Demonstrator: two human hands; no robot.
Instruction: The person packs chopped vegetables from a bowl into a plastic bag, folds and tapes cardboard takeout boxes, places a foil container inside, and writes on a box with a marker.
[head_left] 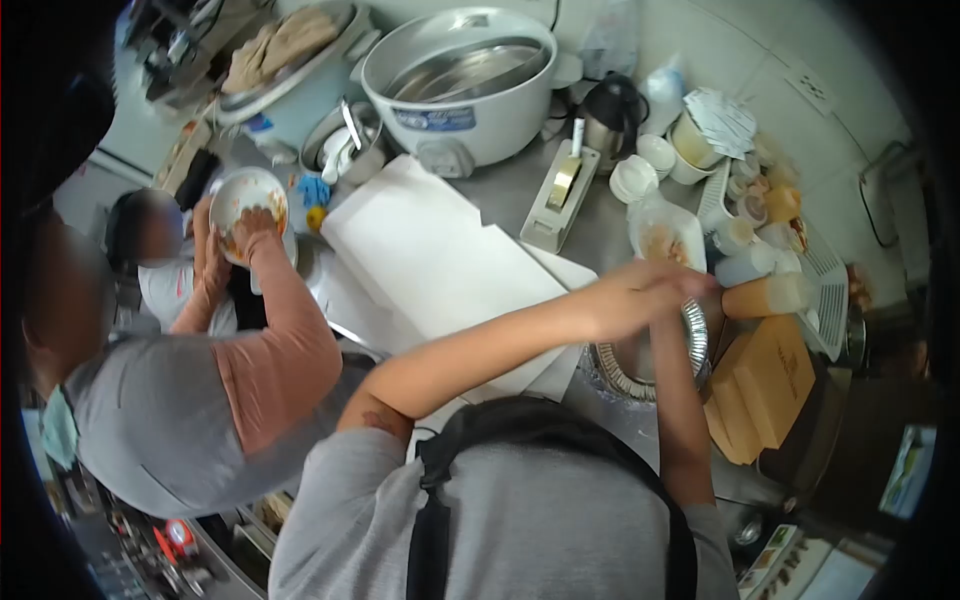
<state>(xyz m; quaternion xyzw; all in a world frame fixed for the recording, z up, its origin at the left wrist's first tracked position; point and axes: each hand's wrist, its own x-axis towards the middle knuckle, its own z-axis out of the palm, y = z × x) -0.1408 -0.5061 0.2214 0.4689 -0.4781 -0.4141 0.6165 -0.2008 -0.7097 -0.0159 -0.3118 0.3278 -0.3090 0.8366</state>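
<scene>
My left hand (645,299) reaches across to the right, its fingers smeared by motion and over my right wrist. Most of my right hand (698,286) is hidden behind it, so I cannot make out what either holds. Just below them lies a round foil tray (607,372) with a crimped silver rim, partly covered by my right forearm. Right behind the hands sits a white container (692,236) with brownish food and clear plastic over it. A squeeze bottle (755,299) with orange-brown contents leans beside my right hand.
Folded brown cardboard boxes (765,385) stand at the right. White cardboard sheets (420,260) cover the middle. Behind are a tape dispenser (560,200), a kettle (606,115) and a large cooker (455,135). At the left, a co-worker's hand is inside a white bowl (228,195).
</scene>
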